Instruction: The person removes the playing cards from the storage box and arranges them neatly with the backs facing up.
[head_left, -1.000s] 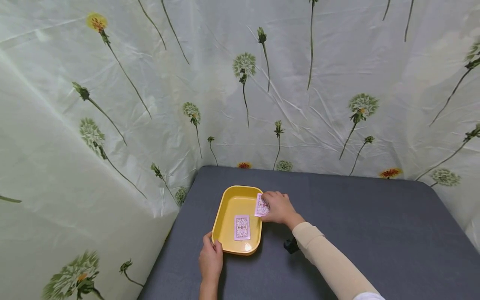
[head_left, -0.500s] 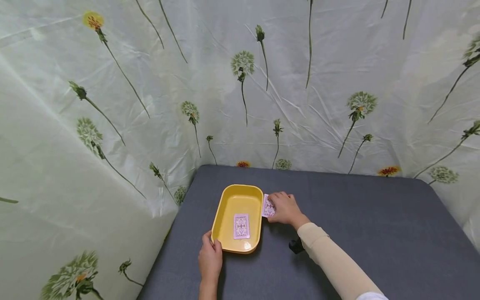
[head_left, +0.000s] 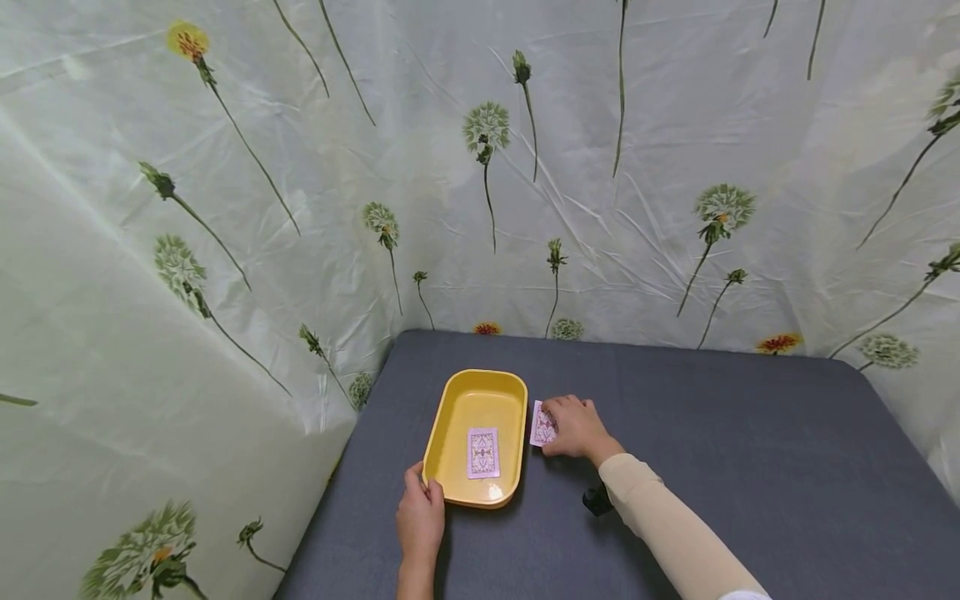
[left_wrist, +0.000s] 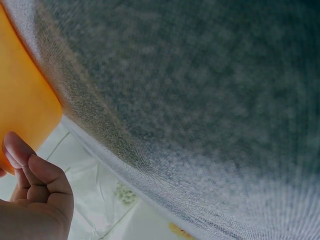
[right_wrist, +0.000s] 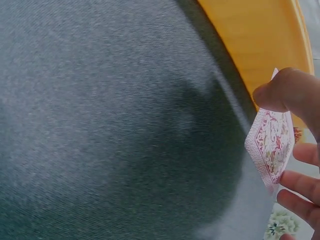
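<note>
Calmly, a person works with both hands at a worktop (head_left: 712, 433) covered in dark blue-grey, a patterned playing card (head_left: 542, 429) pinched in the right hand (head_left: 576, 429). The thumb and fingers of that hand are clamped on the card, which juts out to the left of them, its pink-bordered, ornate back turned up toward the person. Seen from the right wrist, the card stands tilted, the thumb over one end and fingertips near the other; whether its lower edge meets the worktop, I cannot tell.

Just left of those fingers, and apart from the card in the head view, sits a glossy yellow tray (head_left: 522, 417) with rounded corners. Its near left corner is gripped by the left hand (head_left: 422, 518), fingers and thumb closed on the rim.

Inside the tray, between the two hands' fingers, lies a second playing card (head_left: 483, 453), flat, its matching pink back showing, toward the end nearer the left fingers.

A beige sleeve (head_left: 675, 525) covers the right forearm, behind the card-holding fingers. A small black object (head_left: 597, 501), too indistinct to name, shows beside its cuff, nearer the person than those fingers. Well beyond both hands' fingers, a pale dandelion-print sheet (head_left: 420, 125) rises behind the worktop.
</note>
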